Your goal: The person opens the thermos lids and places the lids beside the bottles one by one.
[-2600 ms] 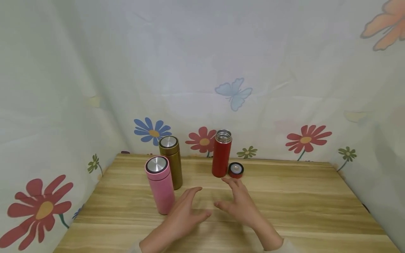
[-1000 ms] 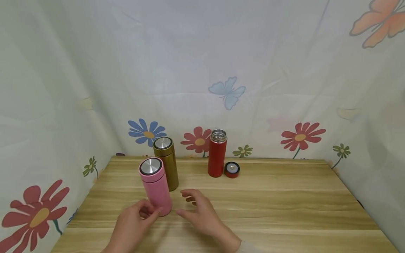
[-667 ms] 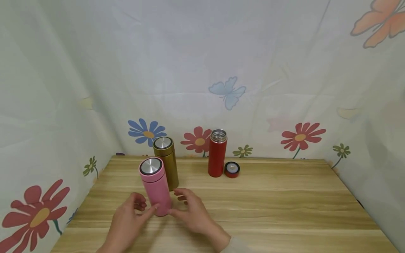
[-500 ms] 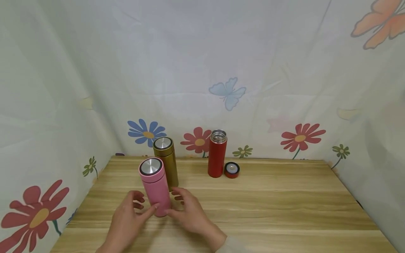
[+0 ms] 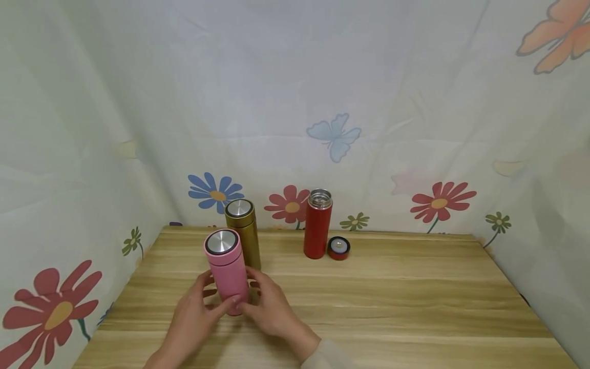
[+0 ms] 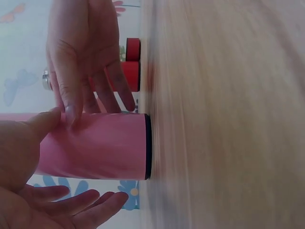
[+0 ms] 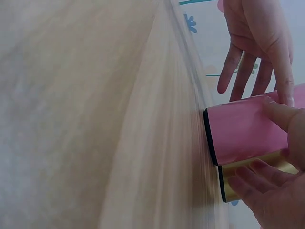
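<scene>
The pink bottle (image 5: 232, 281) is standing upright toward the left of the wooden tabletop (image 5: 415, 292), its silver-topped cap (image 5: 222, 242) facing up and its black base (image 6: 148, 145) sitting at the table surface. The bottle is occupying the space between the left hand (image 5: 190, 313) and the right hand (image 5: 273, 308), which are flanking its lower body from either side. Both thumbs are touching the near face of the bottle close together, low on the body and well below the cap.

Neither hand is clenching. The left fingers (image 6: 71, 206) are extending loosely along the bottle's left side, with a gap showing in the left wrist view. The right fingers (image 7: 250, 183) are reaching past its right side in a relaxed curve; whether they are contacting the wall cannot be told.

The gold bottle (image 5: 251, 243), capped, is standing upright directly behind and slightly right of the pink bottle, which is partly covering it. Farther right, near the rear edge, the red bottle (image 5: 317, 233) is standing upright with its metal mouth uncovered. The red lid (image 5: 339, 250) is lying inner face up just beside its base. A floral curtain (image 5: 258, 87) is hanging behind the table.
</scene>
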Motion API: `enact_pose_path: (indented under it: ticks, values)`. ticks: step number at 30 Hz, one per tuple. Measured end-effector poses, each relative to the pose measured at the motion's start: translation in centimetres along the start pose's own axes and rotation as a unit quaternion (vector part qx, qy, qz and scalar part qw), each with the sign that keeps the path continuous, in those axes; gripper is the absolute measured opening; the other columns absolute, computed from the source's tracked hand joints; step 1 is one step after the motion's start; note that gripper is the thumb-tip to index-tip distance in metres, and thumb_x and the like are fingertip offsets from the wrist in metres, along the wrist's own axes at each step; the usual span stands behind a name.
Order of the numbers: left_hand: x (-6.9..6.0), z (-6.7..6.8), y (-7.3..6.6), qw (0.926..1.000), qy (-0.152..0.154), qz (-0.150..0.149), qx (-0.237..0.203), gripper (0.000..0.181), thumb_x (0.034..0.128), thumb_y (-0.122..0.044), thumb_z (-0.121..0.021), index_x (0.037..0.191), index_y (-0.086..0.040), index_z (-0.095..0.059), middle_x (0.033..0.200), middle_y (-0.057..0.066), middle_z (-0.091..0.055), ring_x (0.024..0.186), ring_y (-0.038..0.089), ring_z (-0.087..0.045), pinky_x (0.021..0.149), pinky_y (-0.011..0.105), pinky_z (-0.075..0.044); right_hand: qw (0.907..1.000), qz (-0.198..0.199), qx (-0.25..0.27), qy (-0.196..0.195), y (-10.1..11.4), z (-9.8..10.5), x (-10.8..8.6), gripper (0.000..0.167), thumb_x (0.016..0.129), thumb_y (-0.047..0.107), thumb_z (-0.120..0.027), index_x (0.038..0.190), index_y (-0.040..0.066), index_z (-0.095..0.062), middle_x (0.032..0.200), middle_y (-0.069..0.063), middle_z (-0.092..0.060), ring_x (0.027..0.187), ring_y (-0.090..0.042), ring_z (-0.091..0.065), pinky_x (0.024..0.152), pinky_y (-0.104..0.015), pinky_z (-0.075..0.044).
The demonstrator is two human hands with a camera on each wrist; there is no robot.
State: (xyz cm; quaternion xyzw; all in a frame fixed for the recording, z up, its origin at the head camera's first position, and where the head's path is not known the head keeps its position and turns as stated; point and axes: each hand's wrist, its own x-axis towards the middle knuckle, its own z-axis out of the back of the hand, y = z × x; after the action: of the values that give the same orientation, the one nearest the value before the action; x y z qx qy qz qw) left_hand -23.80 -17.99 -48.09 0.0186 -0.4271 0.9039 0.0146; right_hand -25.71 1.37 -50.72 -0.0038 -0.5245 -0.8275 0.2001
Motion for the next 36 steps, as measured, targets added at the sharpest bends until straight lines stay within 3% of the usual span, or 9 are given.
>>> enact_pose_path:
  ticks: [13,25,36]
  values:
    - [0.5,-0.9,0.0,0.9997,-0.002,-0.017,-0.017,0.085,0.0851,-0.059,-0.078,0.147,-0.011,-0.046,0.141,0.020,-0.062,0.124,0.035,-0.065,0.091,0.041,-0.061,1.0000,0.004,-0.004,0.002,0.2,-0.4,0.4,0.068,0.092,0.012,-0.074,0.153,0.021,-0.044,0.142,-0.004,-0.062,0.130,-0.017,-0.060,0.106,-0.037,-0.053]
    - [0.4,-1.1,0.0,0.9989,-0.012,-0.025,-0.039,0.078,0.0865,-0.051,-0.080,0.145,-0.011,-0.048,0.138,0.020,-0.065,0.124,0.034,-0.065,0.089,0.036,-0.061,0.9995,0.016,0.026,0.005,0.1,-0.5,0.4,0.067,0.094,0.009,-0.073,0.154,0.018,-0.043,0.145,-0.008,-0.059,0.129,-0.022,-0.062,0.105,-0.036,-0.054]
    - [0.3,-1.2,-0.2,0.9985,-0.011,-0.021,-0.049,0.081,0.0848,-0.056,-0.080,0.145,-0.012,-0.049,0.137,0.018,-0.065,0.123,0.032,-0.065,0.087,0.033,-0.061,0.9996,0.021,0.018,0.004,0.1,-0.3,0.1,0.066,0.095,0.010,-0.073,0.154,0.017,-0.043,0.144,-0.008,-0.059,0.126,-0.021,-0.062,0.103,-0.032,-0.054]
